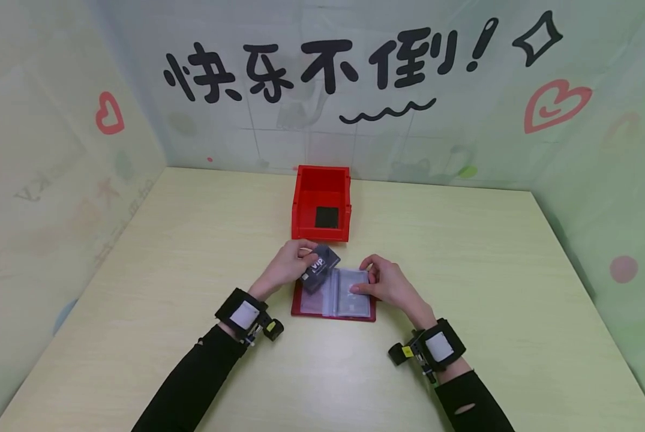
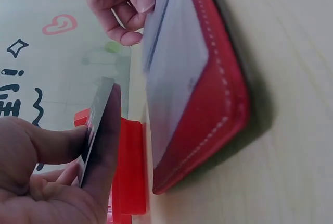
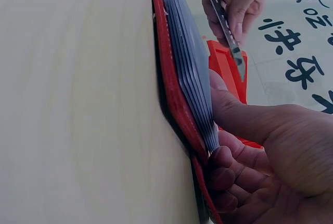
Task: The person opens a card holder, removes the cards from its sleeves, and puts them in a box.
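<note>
My left hand (image 1: 288, 264) pinches a dark card (image 1: 325, 261) printed "VIP" between thumb and fingers. The card is tilted, above the left part of an open red card holder (image 1: 296, 305) lying on the table. Clear plastic sleeves (image 1: 354, 300) fill the holder, with a fold down its middle. At the right side, my right hand (image 1: 393, 285) grips the holder's edge. Its thumb lies on the stack of sleeves, while the fingers curl at the outer edge, as the right wrist view shows. White stitching runs along the red cover (image 2: 229, 96) in the left wrist view.
Just behind the card holder stands a red bin (image 1: 303, 233), with a dark square (image 1: 326, 217) showing at its front. The pale wooden table (image 1: 192, 240) meets printed fabric walls at the back and sides. Each wrist wears a black camera band (image 1: 243, 313).
</note>
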A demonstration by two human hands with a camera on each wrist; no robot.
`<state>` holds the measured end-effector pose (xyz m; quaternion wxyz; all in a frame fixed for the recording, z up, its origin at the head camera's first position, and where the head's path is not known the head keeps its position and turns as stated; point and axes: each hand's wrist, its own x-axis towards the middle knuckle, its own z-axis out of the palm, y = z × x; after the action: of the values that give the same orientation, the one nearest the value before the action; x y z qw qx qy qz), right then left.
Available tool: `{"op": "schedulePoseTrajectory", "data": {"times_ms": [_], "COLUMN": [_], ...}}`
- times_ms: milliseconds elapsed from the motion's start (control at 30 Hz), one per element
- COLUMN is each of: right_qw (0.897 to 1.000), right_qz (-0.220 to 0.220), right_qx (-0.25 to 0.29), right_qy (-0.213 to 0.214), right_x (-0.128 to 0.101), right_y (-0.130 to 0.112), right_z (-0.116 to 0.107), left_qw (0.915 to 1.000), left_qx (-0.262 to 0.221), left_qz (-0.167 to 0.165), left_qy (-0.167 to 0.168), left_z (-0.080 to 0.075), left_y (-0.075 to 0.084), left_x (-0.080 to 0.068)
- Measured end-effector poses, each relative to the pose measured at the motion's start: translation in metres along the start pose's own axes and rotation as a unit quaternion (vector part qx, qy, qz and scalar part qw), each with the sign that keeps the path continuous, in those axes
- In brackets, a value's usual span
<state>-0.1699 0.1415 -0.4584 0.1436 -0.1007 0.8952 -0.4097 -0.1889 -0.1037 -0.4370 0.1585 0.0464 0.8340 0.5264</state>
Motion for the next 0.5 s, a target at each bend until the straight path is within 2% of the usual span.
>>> {"op": "schedulePoseTrajectory", "data": {"times_ms": [100, 267, 400, 500], "right_qw": [1.0, 1.0, 1.0, 1.0], "right_qz": [-0.001, -0.006, -0.007, -0.002], "right_qx": [0.002, 0.0, -0.002, -0.001], "right_qy": [0.001, 0.001, 0.001, -0.001], "right_x": [0.0, -0.001, 0.0, 0.0], "right_y": [0.0, 0.0, 0.0, 0.0], "right_z": [0.0, -0.001, 0.0, 0.0], "left_qw": [0.9996, 0.9947, 0.9908, 0.989], "left_qx": [-0.025, -0.096, -0.119, -0.12], "left_qz": [0.005, 0.007, 0.012, 0.017], "left_qy": [0.015, 0.037, 0.063, 0.085], "left_z": [-0.003, -0.005, -0.004, -0.003], "left_y": [0.004, 0.014, 0.021, 0.027], "left_x": [0.002, 0.009, 0.017, 0.025]}}
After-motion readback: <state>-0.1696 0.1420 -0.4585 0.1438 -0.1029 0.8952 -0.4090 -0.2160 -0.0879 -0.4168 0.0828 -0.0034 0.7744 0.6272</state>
